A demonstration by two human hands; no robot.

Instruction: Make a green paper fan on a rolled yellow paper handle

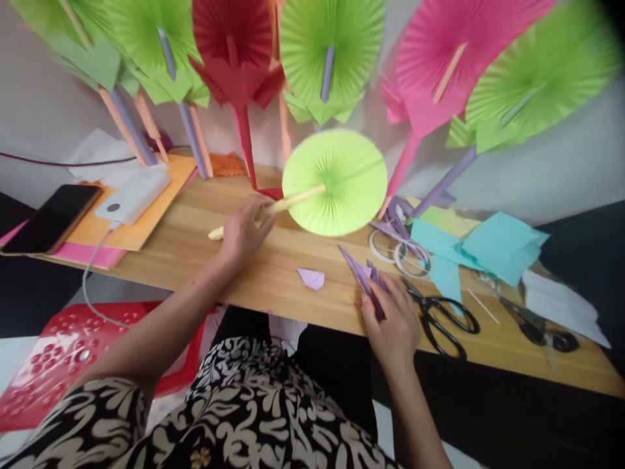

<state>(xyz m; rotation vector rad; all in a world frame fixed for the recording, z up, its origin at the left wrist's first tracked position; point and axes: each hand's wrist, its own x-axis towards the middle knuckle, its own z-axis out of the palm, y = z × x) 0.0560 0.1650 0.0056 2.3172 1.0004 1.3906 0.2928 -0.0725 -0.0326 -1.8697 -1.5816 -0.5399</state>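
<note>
My left hand (243,232) is closed around the pale yellow stick (293,199) of a round lime-green pleated paper fan (336,181), held just above the wooden table (273,273). My right hand (393,320) rests near the table's front edge with its fingers closed on folded purple paper strips (362,273). A small folded purple paper piece (311,278) lies on the table between my hands.
Black scissors (442,319) lie right of my right hand, a second pair (534,324) farther right. Tape rolls (400,251), cyan paper sheets (488,247), a phone (51,218) and power bank (129,195) sit on the table. Several pleated paper fans stand along the wall; a red stool (63,358) stands below.
</note>
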